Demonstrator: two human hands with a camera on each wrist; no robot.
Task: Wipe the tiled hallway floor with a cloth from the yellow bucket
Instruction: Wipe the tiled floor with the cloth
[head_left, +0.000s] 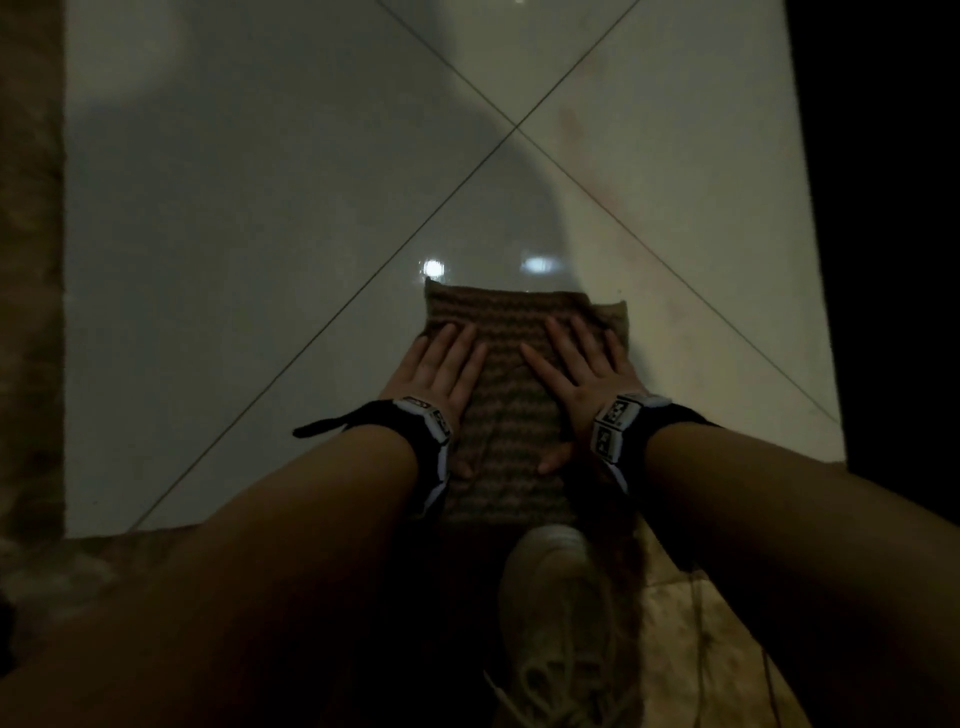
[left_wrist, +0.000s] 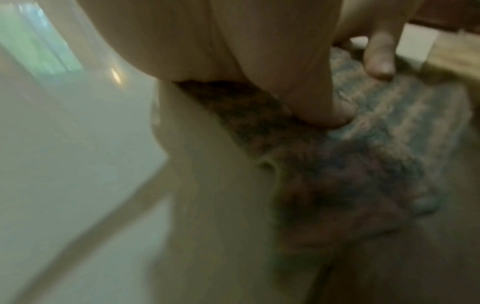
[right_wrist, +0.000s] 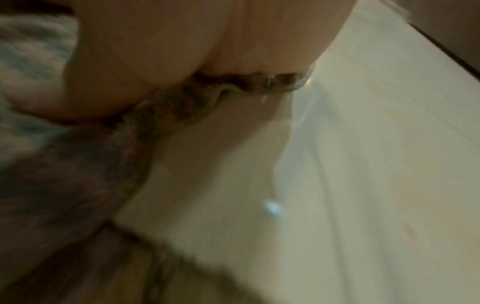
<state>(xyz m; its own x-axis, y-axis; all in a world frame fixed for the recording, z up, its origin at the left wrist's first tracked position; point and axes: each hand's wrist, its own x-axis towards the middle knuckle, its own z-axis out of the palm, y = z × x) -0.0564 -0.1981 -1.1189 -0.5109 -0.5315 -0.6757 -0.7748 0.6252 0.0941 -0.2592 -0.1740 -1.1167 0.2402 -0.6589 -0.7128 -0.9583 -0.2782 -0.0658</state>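
A brown striped cloth (head_left: 506, 415) lies flat on the glossy pale tiled floor (head_left: 260, 208) in the head view. My left hand (head_left: 441, 364) presses on its left side with straight fingers. My right hand (head_left: 576, 364) presses on its right side, fingers spread flat. The left wrist view shows the cloth (left_wrist: 389, 115) under my left hand (left_wrist: 298, 82), blurred. In the right wrist view the cloth's edge (right_wrist: 168, 102) sits under my right hand (right_wrist: 155, 72) on the wet tile (right_wrist: 337, 185). The yellow bucket is out of view.
My light shoe (head_left: 556, 597) stands just behind the cloth. A brownish rough strip (head_left: 31, 260) borders the tiles on the left and near side. A dark area (head_left: 893, 208) bounds the right. Diagonal grout lines cross ahead (head_left: 515, 127).
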